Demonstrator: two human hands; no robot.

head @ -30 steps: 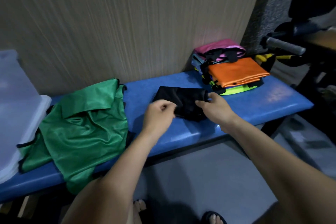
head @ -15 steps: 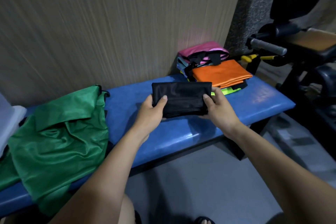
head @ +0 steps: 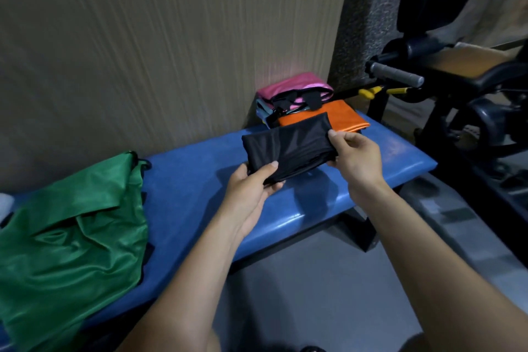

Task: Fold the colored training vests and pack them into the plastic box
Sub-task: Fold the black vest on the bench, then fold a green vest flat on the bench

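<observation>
Midway over a blue padded bench (head: 200, 180), a person holds a folded black training vest (head: 288, 146) clear of the seat, gripping it at both ends. At the near-left corner of the bundle, the left hand (head: 251, 194) has its thumb pressed flat on top of the fabric and its fingers curled underneath, clamped on the cloth. At the right end, the right hand (head: 357, 154) pinches the vest between thumb and fingers, closed tight on its edge. The bundle is a compact rectangle, tilted so its right end sits farther away than its left, and it casts a shadow on the bench below. Beyond it, at the far right end of the bench and against the wood-grain wall (head: 143, 51), sits a stack of folded vests: an orange vest (head: 343, 114) nearest, its left part hidden behind the black one, and a pink vest (head: 294, 86) farther back with black straps across it. On the near-left part of the bench lies a green vest (head: 71, 231), spread loose and rumpled, its lower edge hanging over the near side. Black gym equipment (head: 457, 80) with a grey handle stands to the right, well apart from the hands. A pale sliver shows at the far left edge; what it is cannot be told.
</observation>
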